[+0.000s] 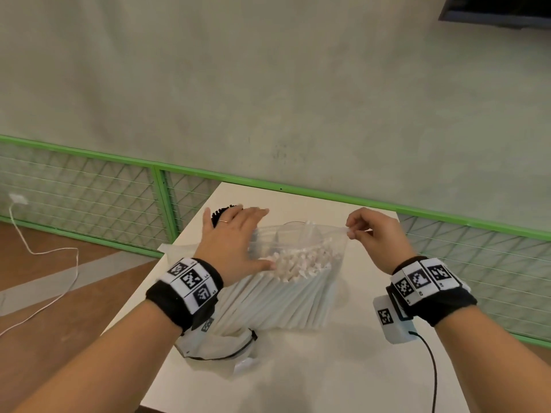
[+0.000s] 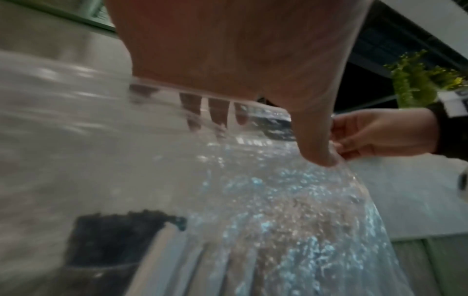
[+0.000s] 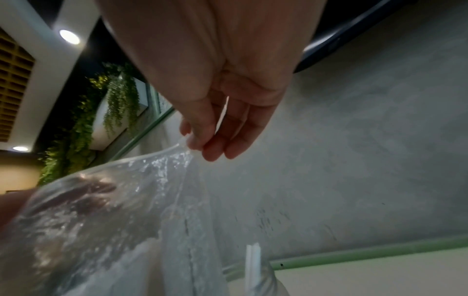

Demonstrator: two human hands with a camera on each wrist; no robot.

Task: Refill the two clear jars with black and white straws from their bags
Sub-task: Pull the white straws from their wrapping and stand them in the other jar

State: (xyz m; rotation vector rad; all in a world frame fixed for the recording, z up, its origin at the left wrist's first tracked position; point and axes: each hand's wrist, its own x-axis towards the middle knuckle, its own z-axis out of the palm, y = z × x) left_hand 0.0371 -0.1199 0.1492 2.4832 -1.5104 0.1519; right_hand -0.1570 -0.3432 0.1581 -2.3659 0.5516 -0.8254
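A clear plastic bag [image 1: 298, 293] packed with white straws [image 1: 301, 263] stands tilted in the middle of the white table [image 1: 343, 368]. My left hand [image 1: 253, 236] is at the bag's left mouth, fingers straight and spread, thumb by the straw ends. In the left wrist view the left hand's fingers [image 2: 217, 118] show through the plastic of the bag [image 2: 278, 220]. My right hand [image 1: 350, 232] pinches the bag's upper right edge, as the right wrist view shows [image 3: 192, 144]. Behind the bag stands a clear jar [image 1: 290, 225] with a few white straws [image 3: 253, 258]. Black straws [image 1: 223, 211] stand behind my left hand.
A flattened, empty-looking bag with a black zip [image 1: 220, 344] lies on the table under my left wrist. A green mesh railing [image 1: 298, 189] runs behind the table against a grey wall. A white cable [image 1: 59, 263] lies on the floor at the left.
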